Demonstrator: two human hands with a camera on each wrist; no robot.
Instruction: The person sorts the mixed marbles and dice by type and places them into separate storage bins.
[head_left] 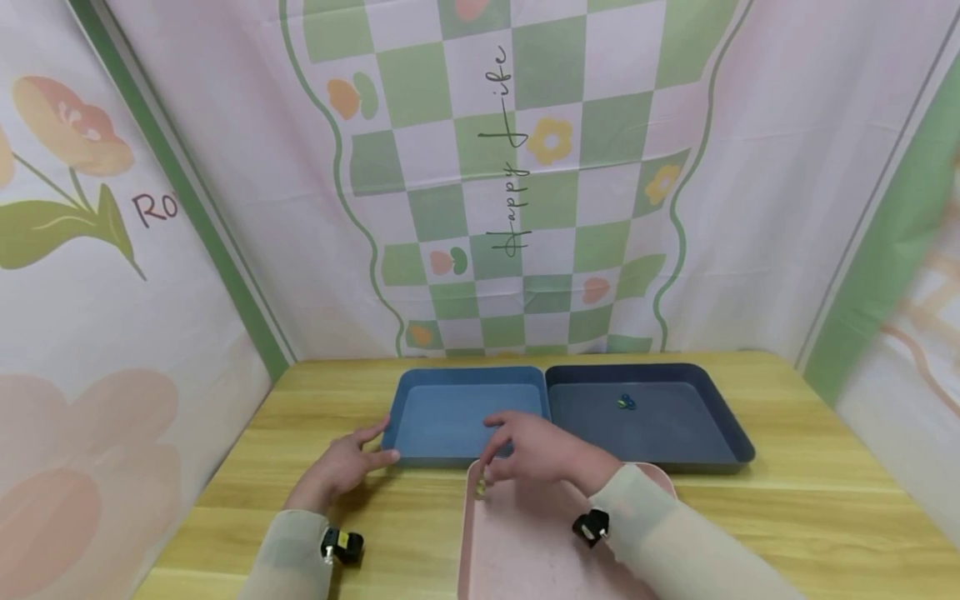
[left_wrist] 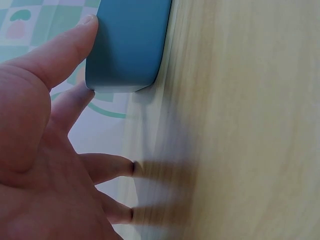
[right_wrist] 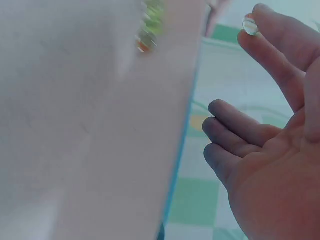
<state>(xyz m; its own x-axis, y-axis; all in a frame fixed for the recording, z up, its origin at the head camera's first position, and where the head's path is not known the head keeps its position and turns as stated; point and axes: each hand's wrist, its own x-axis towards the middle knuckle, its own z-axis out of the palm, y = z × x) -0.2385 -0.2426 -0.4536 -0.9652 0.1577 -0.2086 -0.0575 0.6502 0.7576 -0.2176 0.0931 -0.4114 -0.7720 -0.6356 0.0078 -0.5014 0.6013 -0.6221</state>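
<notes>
My right hand point(head_left: 536, 450) is above the far left part of a pink tray point(head_left: 525, 533). Between its thumb and index finger it pinches a clear glass marble point(right_wrist: 250, 25), while the other fingers are loosely bent. More marbles point(right_wrist: 150, 25), greenish and orange and blurred, lie in the pink tray beside that hand. My left hand point(head_left: 345, 467) touches the near left corner of a blue tray point(head_left: 457, 461) with extended thumb and index finger. Its other fingertips reach toward the wooden table point(left_wrist: 240, 120).
A dark grey-blue tray point(head_left: 675, 433) adjoins the blue tray's right side, with several small blue and green marbles point(head_left: 626, 402) inside. Behind the table hangs a checkered curtain point(head_left: 480, 192). Black wrist cameras sit on both sleeves.
</notes>
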